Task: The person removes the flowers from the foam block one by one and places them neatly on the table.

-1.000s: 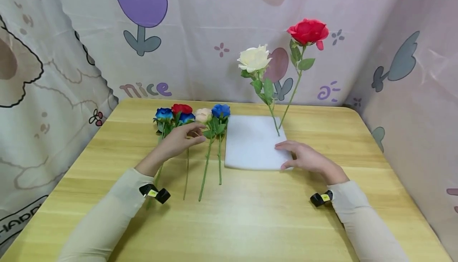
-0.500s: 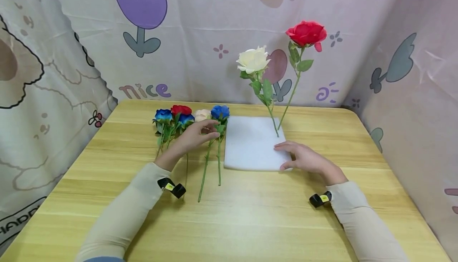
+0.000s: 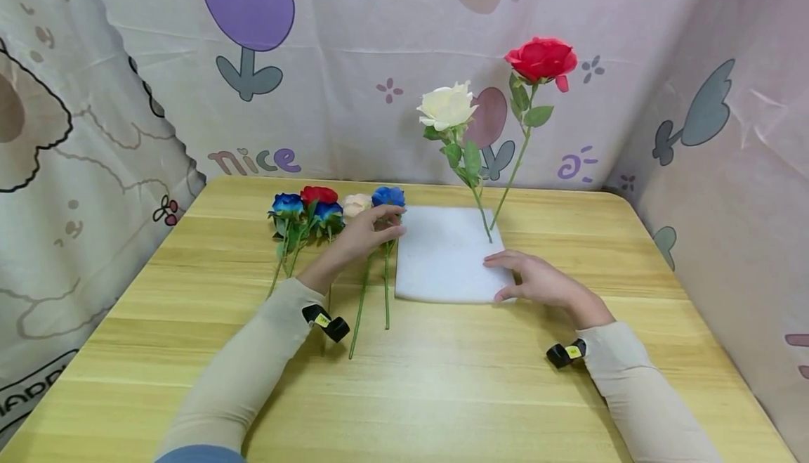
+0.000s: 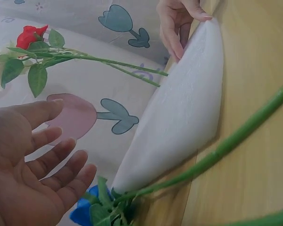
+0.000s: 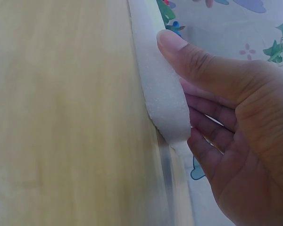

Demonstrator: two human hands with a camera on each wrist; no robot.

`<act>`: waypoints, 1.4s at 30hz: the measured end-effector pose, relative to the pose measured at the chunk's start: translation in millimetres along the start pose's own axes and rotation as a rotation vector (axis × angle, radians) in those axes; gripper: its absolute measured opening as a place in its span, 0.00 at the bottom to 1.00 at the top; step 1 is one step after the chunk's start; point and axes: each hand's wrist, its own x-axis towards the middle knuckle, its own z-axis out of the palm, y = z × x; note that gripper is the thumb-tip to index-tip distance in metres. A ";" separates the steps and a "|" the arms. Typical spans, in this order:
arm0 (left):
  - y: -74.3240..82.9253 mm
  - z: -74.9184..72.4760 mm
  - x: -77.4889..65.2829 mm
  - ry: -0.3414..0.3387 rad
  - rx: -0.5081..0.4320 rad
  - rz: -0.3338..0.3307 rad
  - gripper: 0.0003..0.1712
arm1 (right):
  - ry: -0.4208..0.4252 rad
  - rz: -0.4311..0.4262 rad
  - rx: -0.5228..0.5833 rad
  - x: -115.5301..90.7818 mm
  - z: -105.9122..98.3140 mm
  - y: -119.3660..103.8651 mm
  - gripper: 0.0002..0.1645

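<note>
My left hand (image 3: 368, 235) is over the blue rose (image 3: 387, 196) at the right end of a row of artificial roses. In the left wrist view its fingers are spread and loosely bent, with nothing between them; the blue rose (image 4: 87, 209) lies beyond the fingertips. My right hand (image 3: 537, 279) rests at the near right corner of a white foam board (image 3: 442, 259). Its fingers lie on the top and its thumb (image 5: 172, 42) touches the edge. A white rose (image 3: 447, 106) and a red rose (image 3: 542, 60) stand in the board, tilted apart.
Left of the board lie a cream rose (image 3: 356, 204), another red rose (image 3: 319, 194) and two blue-tipped roses, their stems pointing towards me. They are on a wooden table (image 3: 430, 386). A printed curtain (image 3: 354, 48) hangs close behind and at both sides.
My left hand has moved right across the lying roses, from near the cream one to the rightmost blue one. The right hand has stayed at the board's corner.
</note>
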 end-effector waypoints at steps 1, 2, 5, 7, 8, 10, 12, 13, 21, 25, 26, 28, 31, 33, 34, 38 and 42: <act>0.2 2.1 2.5 -0.003 -0.002 0.007 0.28 | -0.001 0.002 0.002 -0.3 0.4 0.1 0.41; 0.4 4.3 5.0 -0.004 -0.002 0.013 0.28 | -0.001 0.005 0.003 -0.6 0.7 0.2 0.41; 1.5 11.1 12.1 -0.005 -0.011 0.012 0.28 | -0.001 0.009 0.002 -1.0 1.3 0.4 0.41; 1.9 16.0 16.5 -0.008 -0.030 0.004 0.28 | 0.001 0.008 -0.001 -0.9 1.2 0.6 0.41; 2.3 18.6 18.5 -0.009 -0.039 -0.001 0.27 | 0.001 0.007 -0.005 -0.7 1.1 0.7 0.41; 2.9 23.6 22.2 -0.013 -0.056 -0.003 0.28 | 0.002 0.002 -0.011 -0.3 0.7 0.7 0.41; 3.7 28.6 26.2 -0.015 -0.065 0.006 0.27 | 0.002 0.000 -0.016 0.1 0.3 0.6 0.41; 4.1 31.0 28.3 -0.016 -0.066 0.015 0.27 | 0.002 -0.002 -0.016 0.3 0.1 0.5 0.41; 12.7 48.0 43.6 -0.025 -0.112 0.034 0.26 | 0.004 -0.004 -0.003 1.6 -0.8 -0.2 0.41; 15.5 56.6 50.5 -0.054 -0.106 0.042 0.27 | 0.002 -0.001 0.000 1.4 -0.6 0.5 0.41; 15.7 58.9 52.3 -0.064 -0.107 0.039 0.28 | 0.003 0.000 -0.001 1.2 -0.2 1.2 0.41; 16.1 63.6 56.1 -0.081 -0.103 0.034 0.28 | 0.006 -0.007 -0.002 0.9 0.3 2.1 0.41; 16.7 70.0 62.1 -0.100 -0.110 0.033 0.29 | 0.014 -0.023 -0.008 0.6 0.7 3.3 0.41; 18.4 73.9 65.1 -0.108 -0.113 0.033 0.29 | 0.019 -0.035 -0.015 0.6 0.8 3.8 0.41; 19.1 75.8 66.1 -0.111 -0.114 0.032 0.28 | 0.021 -0.040 -0.018 0.7 1.1 4.3 0.41; 21.8 83.5 70.4 -0.124 -0.112 0.030 0.27 | 0.017 -0.033 -0.014 0.8 1.3 3.6 0.41; 22.6 91.3 76.2 -0.132 -0.114 0.033 0.27 | 0.016 -0.033 -0.023 1.2 1.0 3.0 0.40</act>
